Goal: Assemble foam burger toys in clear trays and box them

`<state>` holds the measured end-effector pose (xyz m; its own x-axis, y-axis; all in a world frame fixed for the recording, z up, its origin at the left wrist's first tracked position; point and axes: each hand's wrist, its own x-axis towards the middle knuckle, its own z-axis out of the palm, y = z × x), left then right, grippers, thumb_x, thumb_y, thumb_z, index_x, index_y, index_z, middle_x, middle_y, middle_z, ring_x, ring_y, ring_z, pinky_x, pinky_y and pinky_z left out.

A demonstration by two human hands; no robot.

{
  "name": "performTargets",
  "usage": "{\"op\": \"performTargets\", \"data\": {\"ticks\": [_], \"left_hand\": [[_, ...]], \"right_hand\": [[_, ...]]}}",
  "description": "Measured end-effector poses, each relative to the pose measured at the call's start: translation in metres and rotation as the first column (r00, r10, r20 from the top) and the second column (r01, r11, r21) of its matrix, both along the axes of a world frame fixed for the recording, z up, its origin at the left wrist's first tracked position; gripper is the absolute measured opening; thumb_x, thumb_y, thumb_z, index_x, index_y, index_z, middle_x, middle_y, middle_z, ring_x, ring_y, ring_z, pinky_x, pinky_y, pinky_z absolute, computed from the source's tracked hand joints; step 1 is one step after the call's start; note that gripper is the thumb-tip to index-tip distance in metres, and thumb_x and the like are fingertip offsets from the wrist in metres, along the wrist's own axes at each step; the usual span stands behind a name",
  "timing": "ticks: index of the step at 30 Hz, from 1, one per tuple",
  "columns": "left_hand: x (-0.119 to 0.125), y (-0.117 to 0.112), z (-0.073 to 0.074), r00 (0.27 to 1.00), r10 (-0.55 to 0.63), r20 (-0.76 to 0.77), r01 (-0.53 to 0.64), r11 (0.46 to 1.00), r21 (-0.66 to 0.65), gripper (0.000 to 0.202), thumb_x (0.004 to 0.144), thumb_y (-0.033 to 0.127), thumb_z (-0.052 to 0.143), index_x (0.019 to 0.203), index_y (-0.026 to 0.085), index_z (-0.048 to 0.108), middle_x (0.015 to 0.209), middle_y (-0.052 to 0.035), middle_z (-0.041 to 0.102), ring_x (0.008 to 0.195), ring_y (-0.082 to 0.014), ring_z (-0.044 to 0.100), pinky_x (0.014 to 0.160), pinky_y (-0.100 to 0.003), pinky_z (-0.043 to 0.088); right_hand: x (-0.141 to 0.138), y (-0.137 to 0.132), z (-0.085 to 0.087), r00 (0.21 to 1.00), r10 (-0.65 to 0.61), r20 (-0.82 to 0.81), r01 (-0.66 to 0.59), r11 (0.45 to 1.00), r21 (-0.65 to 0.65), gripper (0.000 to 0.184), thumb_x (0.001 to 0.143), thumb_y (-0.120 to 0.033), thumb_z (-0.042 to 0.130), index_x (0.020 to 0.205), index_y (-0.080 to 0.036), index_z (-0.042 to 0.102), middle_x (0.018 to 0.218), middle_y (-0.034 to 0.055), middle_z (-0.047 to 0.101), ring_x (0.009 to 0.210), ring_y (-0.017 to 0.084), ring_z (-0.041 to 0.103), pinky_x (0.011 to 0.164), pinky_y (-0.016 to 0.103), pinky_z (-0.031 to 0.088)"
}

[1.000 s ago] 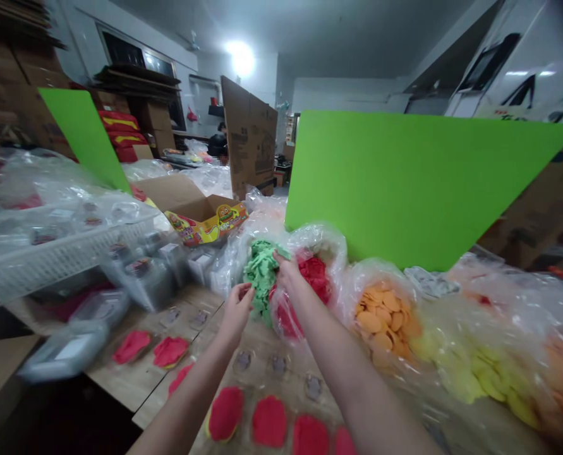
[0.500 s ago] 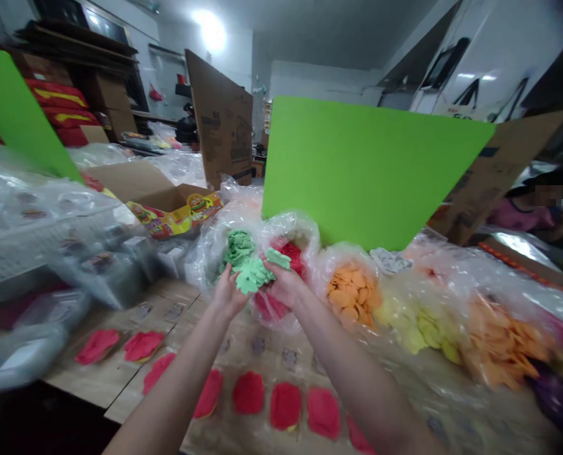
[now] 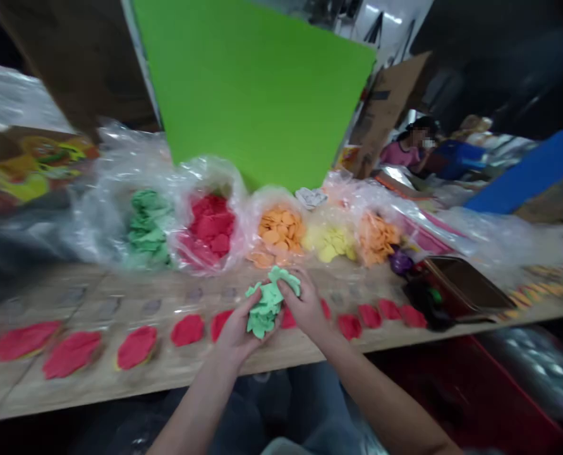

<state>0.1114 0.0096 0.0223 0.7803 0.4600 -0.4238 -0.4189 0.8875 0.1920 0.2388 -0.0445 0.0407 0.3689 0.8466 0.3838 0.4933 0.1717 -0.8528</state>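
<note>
My left hand [image 3: 241,325] is closed around a bunch of green foam pieces [image 3: 263,311] with wavy, leaf-like edges. My right hand [image 3: 306,304] pinches a single green foam piece [image 3: 284,278] at the upper right of the bunch. Both hands are over the front part of the table [image 3: 167,373], close together. Beneath and beside them runs a row of red foam pieces [image 3: 187,330], some with a yellow layer peeking out below. Behind the row lie small clear packets [image 3: 151,307], blurred.
Plastic bags at the back hold green pieces [image 3: 149,221], red pieces [image 3: 212,224], orange discs [image 3: 281,230], yellow pieces [image 3: 337,243] and more orange pieces [image 3: 377,237]. A green board [image 3: 257,95] stands behind. A brown tray [image 3: 468,284] lies right. Another person [image 3: 402,151] sits beyond.
The view has swung right and down. Both hands have drawn back from the bags to the row of red pieces, carrying the green foam pieces.
</note>
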Motion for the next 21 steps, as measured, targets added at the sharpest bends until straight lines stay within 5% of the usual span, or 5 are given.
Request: {"op": "performTargets", "data": {"ticks": [4, 10, 14, 16, 21], "left_hand": [[0.048, -0.041, -0.016, 0.974, -0.215, -0.070, 0.212, 0.976, -0.043, 0.017, 0.080, 0.014, 0.055, 0.097, 0.015, 0.058, 0.088, -0.0085, 0.067, 0.080, -0.0204, 0.066, 0.063, -0.028, 0.055], [0.110, -0.079, -0.032, 0.921, -0.112, -0.373, 0.115, 0.993, -0.013, 0.010, 0.081, 0.010, 0.048, 0.082, 0.013, 0.057, 0.076, -0.0054, 0.066, 0.064, -0.0144, 0.065, 0.056, -0.025, 0.056], [0.135, -0.090, -0.027, 0.910, -0.085, -0.406, 0.143, 0.983, 0.113, 0.014, 0.080, 0.010, 0.047, 0.087, 0.015, 0.059, 0.083, -0.0059, 0.067, 0.068, -0.0170, 0.066, 0.058, -0.028, 0.057], [0.145, -0.096, -0.026, 0.899, -0.102, -0.427, 0.177, 0.974, 0.140, 0.015, 0.080, 0.010, 0.049, 0.089, 0.015, 0.060, 0.087, -0.0064, 0.067, 0.071, -0.0180, 0.066, 0.060, -0.030, 0.058], [0.172, -0.117, -0.033, 0.836, -0.202, -0.510, 0.294, 0.950, 0.106, 0.015, 0.077, 0.011, 0.053, 0.091, 0.015, 0.060, 0.084, -0.0061, 0.066, 0.071, -0.0174, 0.066, 0.059, -0.028, 0.056]], "right_hand": [[0.041, -0.061, -0.020, 0.911, -0.203, -0.359, 0.155, 0.975, -0.158, 0.025, 0.082, -0.035, 0.052, 0.098, -0.018, 0.061, 0.089, 0.0039, 0.063, 0.083, 0.018, 0.058, 0.077, 0.031, 0.046], [0.095, -0.146, -0.033, 0.858, -0.449, -0.250, 0.433, 0.894, -0.119, 0.023, 0.078, -0.031, 0.056, 0.098, -0.023, 0.063, 0.096, 0.0028, 0.064, 0.091, 0.018, 0.057, 0.081, 0.030, 0.044], [0.188, -0.200, -0.053, 0.598, -0.800, -0.049, 0.760, 0.585, -0.283, 0.037, 0.079, -0.037, 0.048, 0.111, -0.017, 0.049, 0.091, 0.0053, 0.061, 0.076, 0.017, 0.058, 0.066, 0.028, 0.047], [0.239, -0.221, -0.065, 0.548, -0.835, 0.057, 0.799, 0.501, -0.332, 0.037, 0.076, -0.035, 0.050, 0.107, -0.015, 0.049, 0.087, 0.0066, 0.060, 0.075, 0.019, 0.057, 0.067, 0.031, 0.045], [0.311, -0.231, -0.083, 0.673, -0.707, 0.216, 0.724, 0.571, -0.388, 0.028, 0.074, -0.030, 0.055, 0.101, -0.020, 0.055, 0.084, 0.0033, 0.061, 0.077, 0.018, 0.056, 0.072, 0.030, 0.042]]}}
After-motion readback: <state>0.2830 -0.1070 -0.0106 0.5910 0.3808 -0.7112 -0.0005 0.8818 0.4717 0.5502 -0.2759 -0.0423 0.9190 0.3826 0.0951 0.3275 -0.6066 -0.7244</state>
